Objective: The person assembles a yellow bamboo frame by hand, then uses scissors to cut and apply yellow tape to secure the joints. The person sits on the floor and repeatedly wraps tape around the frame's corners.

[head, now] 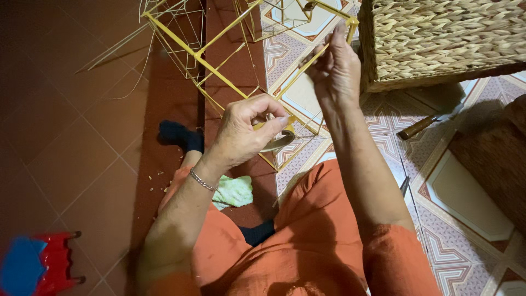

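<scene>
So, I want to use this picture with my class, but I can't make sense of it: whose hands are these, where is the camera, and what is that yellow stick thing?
The camera sits on a person's head and looks down, so you see their own two arms, their orange clothing and dark socks. They sit on a tiled floor. The left hand pinches a joint of a frame of thin yellow sticks, near a tape roll. The right hand grips a higher stick of the same frame. Around them lie a woven basket, a wooden-handled tool, a green cloth and a red stool.
</scene>
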